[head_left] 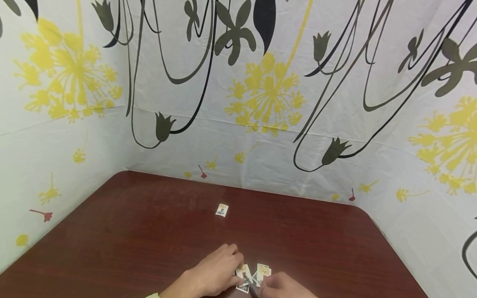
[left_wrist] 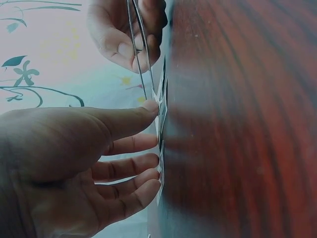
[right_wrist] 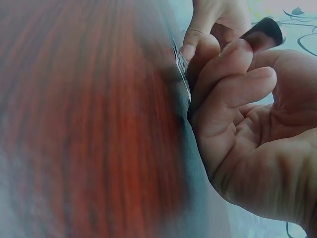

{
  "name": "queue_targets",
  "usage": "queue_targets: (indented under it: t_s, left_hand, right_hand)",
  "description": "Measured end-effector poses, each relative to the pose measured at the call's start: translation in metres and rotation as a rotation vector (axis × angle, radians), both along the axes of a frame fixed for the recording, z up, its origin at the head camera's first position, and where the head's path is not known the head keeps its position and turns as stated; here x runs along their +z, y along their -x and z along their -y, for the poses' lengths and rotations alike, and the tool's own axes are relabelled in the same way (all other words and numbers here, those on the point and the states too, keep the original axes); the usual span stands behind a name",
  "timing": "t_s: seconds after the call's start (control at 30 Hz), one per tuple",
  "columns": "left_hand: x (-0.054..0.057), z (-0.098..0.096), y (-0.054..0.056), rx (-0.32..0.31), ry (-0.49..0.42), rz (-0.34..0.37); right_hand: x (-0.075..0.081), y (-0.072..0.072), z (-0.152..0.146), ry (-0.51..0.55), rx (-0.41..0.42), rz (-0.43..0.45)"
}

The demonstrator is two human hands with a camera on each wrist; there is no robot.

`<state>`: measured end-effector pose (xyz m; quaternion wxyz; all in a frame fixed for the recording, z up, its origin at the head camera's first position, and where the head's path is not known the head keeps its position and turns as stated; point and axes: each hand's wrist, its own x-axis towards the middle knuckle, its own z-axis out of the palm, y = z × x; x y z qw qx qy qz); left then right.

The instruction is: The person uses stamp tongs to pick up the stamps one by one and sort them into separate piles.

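Head view shows us printed cards [head_left: 263, 271] between the left hand [head_left: 212, 274] and the right hand [head_left: 286, 286], toward the table's [head_left: 112, 231] cut-off near edge, with the tweezers [head_left: 254, 291] slanting away leftward onto them. Left wrist view: we see the left hand's fairly straight fingers touching the cards, the right hand pinching the tweezers. Right wrist view hides the tweezers' tips from us behind curled fingers.

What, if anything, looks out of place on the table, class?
One small card lies alone toward the far side of the table, apart from the overlapping cards the left hand touches. I see no spill.
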<state>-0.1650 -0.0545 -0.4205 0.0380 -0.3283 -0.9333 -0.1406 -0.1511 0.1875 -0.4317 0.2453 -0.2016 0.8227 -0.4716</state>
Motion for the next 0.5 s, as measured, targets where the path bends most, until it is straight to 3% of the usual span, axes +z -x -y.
queue_targets:
  t_s: [0.5]
  left_hand:
    - [-0.0003, -0.0011, 0.0004, 0.008, 0.017, -0.028]
  right_hand:
    - [0.0028, -0.003, -0.0016, -0.007, -0.033, 0.023]
